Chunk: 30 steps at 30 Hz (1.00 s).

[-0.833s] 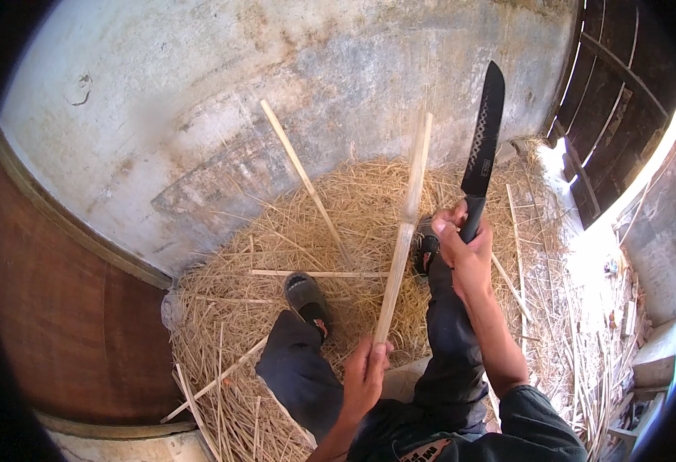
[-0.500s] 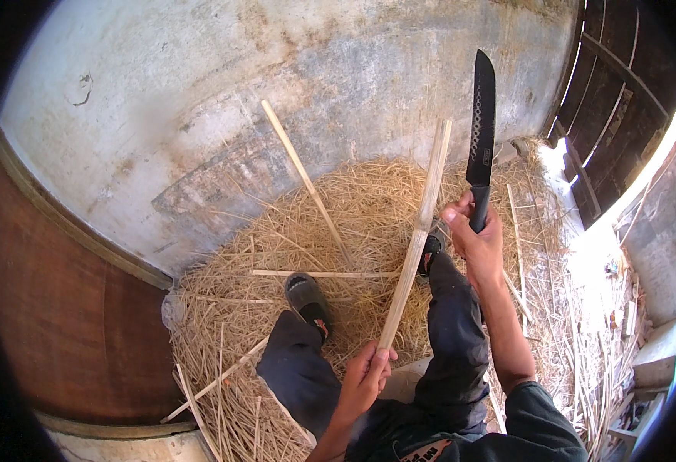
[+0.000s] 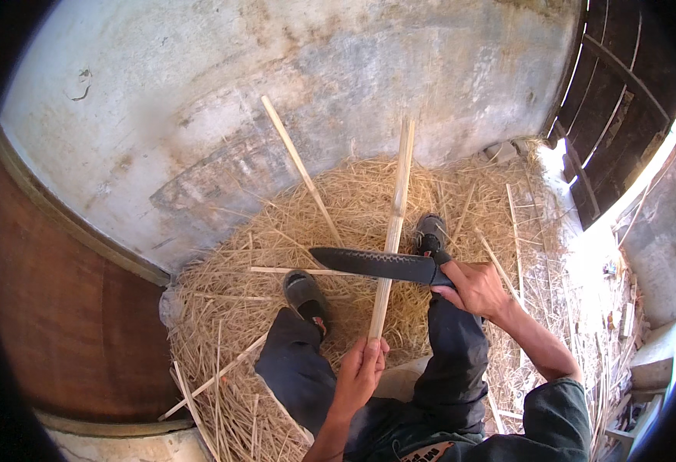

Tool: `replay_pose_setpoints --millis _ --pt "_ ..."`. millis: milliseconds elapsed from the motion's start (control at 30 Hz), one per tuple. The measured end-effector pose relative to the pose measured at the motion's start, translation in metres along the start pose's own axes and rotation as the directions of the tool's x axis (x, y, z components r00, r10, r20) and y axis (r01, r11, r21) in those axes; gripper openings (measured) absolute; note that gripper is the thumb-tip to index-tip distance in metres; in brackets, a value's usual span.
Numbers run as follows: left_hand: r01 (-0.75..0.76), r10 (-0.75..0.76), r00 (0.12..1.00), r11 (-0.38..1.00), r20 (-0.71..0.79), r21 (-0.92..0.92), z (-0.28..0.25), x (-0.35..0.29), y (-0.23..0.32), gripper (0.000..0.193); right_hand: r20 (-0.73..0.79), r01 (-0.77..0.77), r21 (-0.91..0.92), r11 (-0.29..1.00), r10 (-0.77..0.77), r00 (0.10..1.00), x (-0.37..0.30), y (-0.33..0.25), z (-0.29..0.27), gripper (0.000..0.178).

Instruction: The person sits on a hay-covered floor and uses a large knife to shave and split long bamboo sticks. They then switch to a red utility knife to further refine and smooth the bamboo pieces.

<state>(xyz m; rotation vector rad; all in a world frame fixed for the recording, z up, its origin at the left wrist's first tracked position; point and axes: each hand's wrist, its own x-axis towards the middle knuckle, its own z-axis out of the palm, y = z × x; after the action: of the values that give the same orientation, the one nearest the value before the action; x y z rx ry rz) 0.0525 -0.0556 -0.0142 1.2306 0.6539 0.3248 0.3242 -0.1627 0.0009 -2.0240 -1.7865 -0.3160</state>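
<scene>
My left hand (image 3: 362, 366) is closed round the lower end of a long pale bamboo strip (image 3: 401, 177), which rises away from me, almost upright in the picture. Gripped by its black handle, a dark knife (image 3: 380, 263) is in my right hand (image 3: 473, 286). The broad blade points left and crosses over the strip at about mid-length. Whether its edge touches the strip or only passes in front of it, I cannot tell. Both my shoes rest on the litter below, one on each side of the strip.
Straw-like shavings (image 3: 222, 281) cover the floor, with loose strips among them. One pale stick (image 3: 299, 165) leans against the stained wall (image 3: 199, 85). A brown panel (image 3: 76, 300) stands at left, dark wooden boards (image 3: 623, 100) at upper right. More strips lie at right.
My right hand has swung the knife from upright down to level, across the strip. The strip has tilted left to stand straighter, while my left hand keeps its hold.
</scene>
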Motion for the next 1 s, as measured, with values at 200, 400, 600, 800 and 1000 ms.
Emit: replay_pose_setpoints --millis 200,400,600,800,1000 --pt "-0.073 0.078 0.996 0.992 -0.045 0.104 0.004 0.002 -0.013 0.032 0.091 -0.11 -0.062 0.992 0.116 0.989 0.015 0.012 0.008 0.038" --pt "0.101 -0.102 0.995 0.993 -0.015 -0.063 0.006 0.001 0.0 0.033 0.038 0.169 -0.049 0.984 -0.167 0.985 0.015 -0.003 0.013 0.038" --pt "0.167 -0.168 0.986 0.983 -0.009 -0.077 0.006 -0.002 0.003 0.032 -0.074 -0.114 -0.155 0.981 0.103 0.992 0.035 0.022 0.015 0.04" --pt "0.22 -0.213 0.975 0.962 0.06 -0.163 0.002 0.003 0.016 0.032 -0.061 0.194 -0.037 0.98 -0.196 0.979 0.02 0.009 0.035 0.04" --pt "0.333 -0.303 0.941 0.907 0.152 -0.259 -0.021 -0.026 0.0 0.032 -0.338 -0.652 -0.12 0.748 0.587 0.736 0.036 0.156 0.012 0.042"
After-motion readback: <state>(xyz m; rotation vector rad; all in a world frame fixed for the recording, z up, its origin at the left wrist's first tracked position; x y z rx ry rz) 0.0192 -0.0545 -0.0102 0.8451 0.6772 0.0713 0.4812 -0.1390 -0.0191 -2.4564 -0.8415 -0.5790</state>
